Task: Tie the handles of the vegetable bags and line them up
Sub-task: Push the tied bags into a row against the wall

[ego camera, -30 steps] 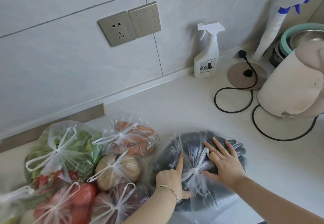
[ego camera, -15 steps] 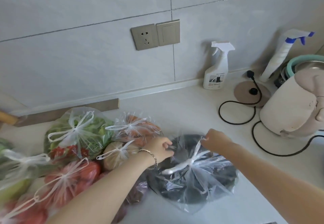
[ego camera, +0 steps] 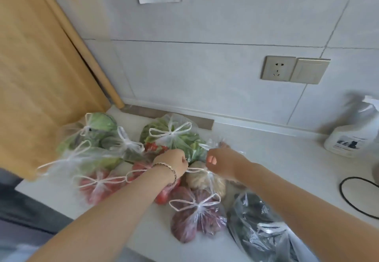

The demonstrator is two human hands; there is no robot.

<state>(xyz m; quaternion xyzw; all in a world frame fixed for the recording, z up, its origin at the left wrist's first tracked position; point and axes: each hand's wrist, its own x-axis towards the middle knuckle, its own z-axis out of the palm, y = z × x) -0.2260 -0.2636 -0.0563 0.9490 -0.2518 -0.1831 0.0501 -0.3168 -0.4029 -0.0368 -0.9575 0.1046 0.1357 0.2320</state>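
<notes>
1. Item under attention: a clear bag of pale brown round vegetables [ego camera: 205,182] lies on the surface [ego camera: 287,169] in the middle of the cluster, directly below and between the two hands.
2. Its white handles [ego camera: 196,170] run as a drawn strand from one fist to the other, just above the bag.
3. Left hand [ego camera: 174,162]: fingers are curled into a fist, gripping the left end of the handles. A thin bracelet [ego camera: 167,168] sits on the wrist.
4. Right hand [ego camera: 222,163]: fingers are curled with the thumb pressed against them, pinching the right end of the handles. The two hands are near each other but apart.
5. Near side: a purple bag [ego camera: 194,222], tied in a bow, touches the pale brown bag. Just to its right lies a dark bag [ego camera: 262,233], below the right forearm. Its top is too blurred to judge the knot.
6. Left side: a red bag [ego camera: 98,187], tied in a bow, lies partly under the left forearm.
7. Far side: a leafy green bag [ego camera: 176,140], tied, sits just beyond the left hand. An orange-toned bag [ego camera: 220,144] shows in part behind the right hand.
8. Far left: a cabbage bag [ego camera: 98,124] and two further green bags [ego camera: 82,159] [ego camera: 125,146], all tied, are crowded against each other.
9. Surroundings: a wooden board [ego camera: 41,77] leans against the wall at the left. A wall socket [ego camera: 277,68] and a switch [ego camera: 309,70] are mounted side by side. A spray bottle [ego camera: 352,136] and a black cable [ego camera: 356,198] are at the right, well apart from the bags.
</notes>
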